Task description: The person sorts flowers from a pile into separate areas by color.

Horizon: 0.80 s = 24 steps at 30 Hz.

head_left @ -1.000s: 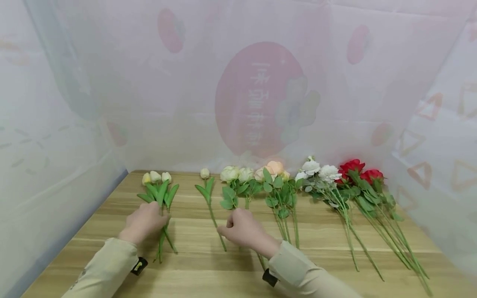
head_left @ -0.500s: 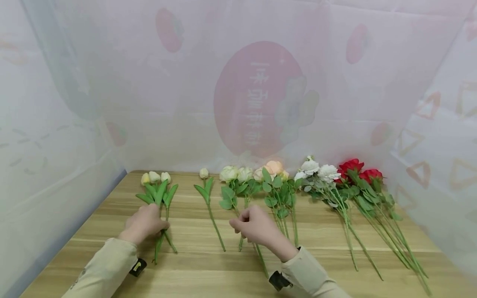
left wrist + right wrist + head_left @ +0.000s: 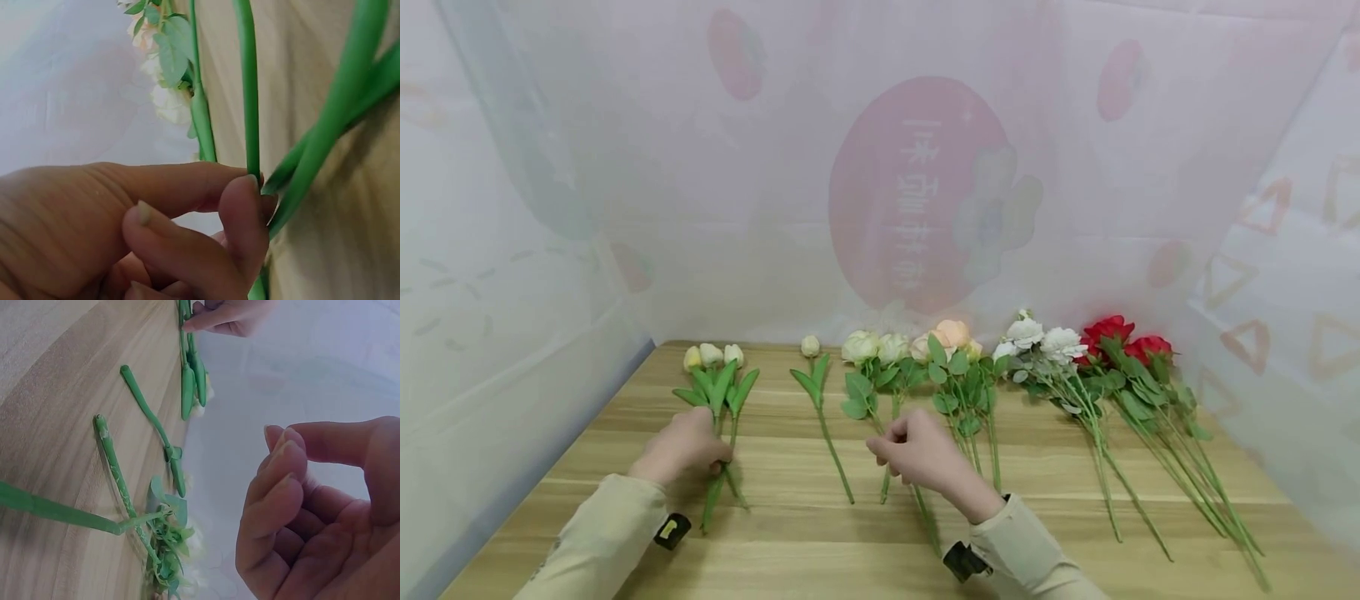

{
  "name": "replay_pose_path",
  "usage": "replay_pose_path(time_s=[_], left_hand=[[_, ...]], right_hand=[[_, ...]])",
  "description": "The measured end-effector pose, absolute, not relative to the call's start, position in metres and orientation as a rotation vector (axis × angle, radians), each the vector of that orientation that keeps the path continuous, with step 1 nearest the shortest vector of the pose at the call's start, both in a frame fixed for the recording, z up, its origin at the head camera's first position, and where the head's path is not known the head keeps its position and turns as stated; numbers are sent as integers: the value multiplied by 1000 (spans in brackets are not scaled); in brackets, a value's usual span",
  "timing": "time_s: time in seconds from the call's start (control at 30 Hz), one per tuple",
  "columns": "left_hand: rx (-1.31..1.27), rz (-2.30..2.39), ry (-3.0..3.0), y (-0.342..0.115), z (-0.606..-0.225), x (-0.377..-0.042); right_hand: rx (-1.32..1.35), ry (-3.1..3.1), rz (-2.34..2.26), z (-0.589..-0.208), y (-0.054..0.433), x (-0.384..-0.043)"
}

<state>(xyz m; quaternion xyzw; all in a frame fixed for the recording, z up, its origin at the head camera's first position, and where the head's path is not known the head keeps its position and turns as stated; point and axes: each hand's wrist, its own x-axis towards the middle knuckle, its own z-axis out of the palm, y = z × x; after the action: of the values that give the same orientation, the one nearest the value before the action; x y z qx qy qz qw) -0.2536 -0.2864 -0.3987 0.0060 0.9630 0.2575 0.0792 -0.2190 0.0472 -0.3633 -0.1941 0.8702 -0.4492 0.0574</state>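
In the head view, a small bunch of pale tulips (image 3: pixel 711 356) lies at the table's left, and my left hand (image 3: pixel 679 448) pinches at its green stems. Up close in the left wrist view, thumb and finger meet at one upright stem (image 3: pixel 250 94), beside two crossing stems (image 3: pixel 328 122). My right hand (image 3: pixel 925 454) hovers over the stems of the cream-green flowers (image 3: pixel 874 348), fingers loosely curled. The right wrist view shows nothing between that hand's fingertips (image 3: pixel 289 453). A single white tulip (image 3: pixel 810 347) lies between the two hands.
Peach flowers (image 3: pixel 952 335), white flowers (image 3: pixel 1060 345) and red roses (image 3: pixel 1108 332) lie in a row to the right, stems toward me. A printed cloth (image 3: pixel 737 167) hangs behind the wooden table (image 3: pixel 805 558) and along both sides.
My right hand has moved right, away from the single tulip's stem. My left hand has shifted slightly left and nearer to me, and the bunch's stem ends have swung left.
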Motion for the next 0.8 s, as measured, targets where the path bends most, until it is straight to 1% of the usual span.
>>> replay_pose_path(time_s=[0.33,0.63,0.8], left_hand=[[93,794,2898,-294,-389,-253],[-49,713,2928,-299,-397,-255],[-75,691,2935,-301,-396,-255]], right_hand=[[-553,2634,-1381,-363,50,-220],[-507,2616,-1378,-361,52,-220],[-514,2614,-1379,-361,52,-220]])
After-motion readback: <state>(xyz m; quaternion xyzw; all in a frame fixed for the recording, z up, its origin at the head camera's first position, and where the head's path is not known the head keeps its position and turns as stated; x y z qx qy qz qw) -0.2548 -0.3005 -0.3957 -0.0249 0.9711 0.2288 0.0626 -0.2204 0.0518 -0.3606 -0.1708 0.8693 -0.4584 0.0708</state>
